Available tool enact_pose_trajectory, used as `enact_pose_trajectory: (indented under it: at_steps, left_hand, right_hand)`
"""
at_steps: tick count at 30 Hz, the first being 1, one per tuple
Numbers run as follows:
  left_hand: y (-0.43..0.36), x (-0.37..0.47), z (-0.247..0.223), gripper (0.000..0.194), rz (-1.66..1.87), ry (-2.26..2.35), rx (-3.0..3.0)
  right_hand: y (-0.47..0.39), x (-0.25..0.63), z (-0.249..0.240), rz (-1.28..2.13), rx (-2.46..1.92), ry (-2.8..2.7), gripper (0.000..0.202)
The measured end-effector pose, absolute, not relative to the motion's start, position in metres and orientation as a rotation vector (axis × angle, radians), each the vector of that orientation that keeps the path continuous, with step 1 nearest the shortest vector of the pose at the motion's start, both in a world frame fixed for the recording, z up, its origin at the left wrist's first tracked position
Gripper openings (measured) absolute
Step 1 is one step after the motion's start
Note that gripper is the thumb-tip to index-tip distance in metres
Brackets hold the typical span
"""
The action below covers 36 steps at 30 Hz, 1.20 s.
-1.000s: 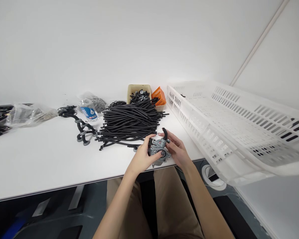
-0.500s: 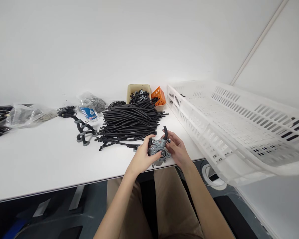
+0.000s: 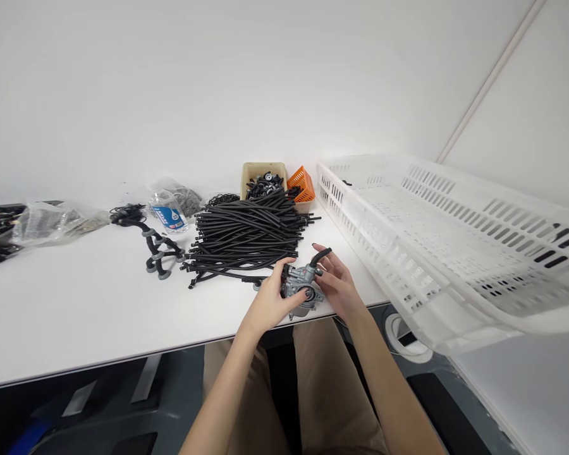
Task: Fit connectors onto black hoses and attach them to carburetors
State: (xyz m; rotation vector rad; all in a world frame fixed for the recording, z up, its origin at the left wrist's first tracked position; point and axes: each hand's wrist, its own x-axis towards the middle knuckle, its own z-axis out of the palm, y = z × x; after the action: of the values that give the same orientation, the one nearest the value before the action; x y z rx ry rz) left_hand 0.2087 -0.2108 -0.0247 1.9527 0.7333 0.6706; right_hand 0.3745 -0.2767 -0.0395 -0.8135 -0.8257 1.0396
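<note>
A silver carburetor (image 3: pixel 302 292) is at the table's front edge, its body gripped by my left hand (image 3: pixel 274 296), thumb across the front and fingers behind. From its top rises a cap with a bent black rubber boot (image 3: pixel 320 256), which leans to the right. My right hand (image 3: pixel 337 284) is curled around the cap's right side, thumb and fingertips against it; some fingers are hidden behind the boot. Just beyond lies a large pile of black hoses (image 3: pixel 249 230). Left of my left hand, a small grey-and-black part (image 3: pixel 256 284) sits partly hidden.
To the right stands a big white slotted crate (image 3: pixel 398 253). Behind the hoses are a cream bin (image 3: pixel 264 169) of small parts and an orange basket (image 3: pixel 305 183). Further left lie black pieces with grey rings (image 3: pixel 157 254), a blue-labelled bottle (image 3: pixel 169 215) and plastic bags (image 3: pixel 52 221).
The black boot on top of the carburetor has swung from nearly upright to leaning right. My right fingers have shifted slightly around the cap; my left hand stays in place.
</note>
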Motion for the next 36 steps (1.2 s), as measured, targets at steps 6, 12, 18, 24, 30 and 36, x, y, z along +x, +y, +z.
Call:
enact_pose_trajectory:
  at_steps: [6, 12, 18, 24, 30, 36]
  left_hand:
    - [-0.2118, 0.2089, -0.0227, 0.064, 0.667, 0.719, 1.956]
    - [-0.2120, 0.2096, -0.0226, 0.063, 0.660, 0.734, 1.948]
    - [-0.2112, 0.2099, -0.0241, 0.064, 0.665, 0.720, 1.939]
    - [-0.2116, 0.2089, -0.0236, 0.065, 0.664, 0.721, 1.948]
    - [-0.2107, 0.2085, -0.0239, 0.065, 0.670, 0.689, 1.959]
    - [-0.2120, 0.2091, -0.0228, 0.064, 0.664, 0.701, 1.944]
  right_hand:
    - [-0.2765, 0.3736, -0.0400, 1.083, -0.816, -0.836, 0.061]
    - [-0.2772, 0.3739, -0.0393, 1.044, -0.827, -0.856, 0.059]
    - [-0.2794, 0.3745, -0.0362, 1.059, -0.804, -0.855, 0.056]
    - [-0.2792, 0.3755, -0.0378, 1.071, -0.774, -0.855, 0.060]
    - [-0.2787, 0.3710, -0.0378, 1.060, -0.796, -0.869, 0.075]
    - [-0.2788, 0.3706, -0.0378, 1.081, -0.778, -0.844, 0.068]
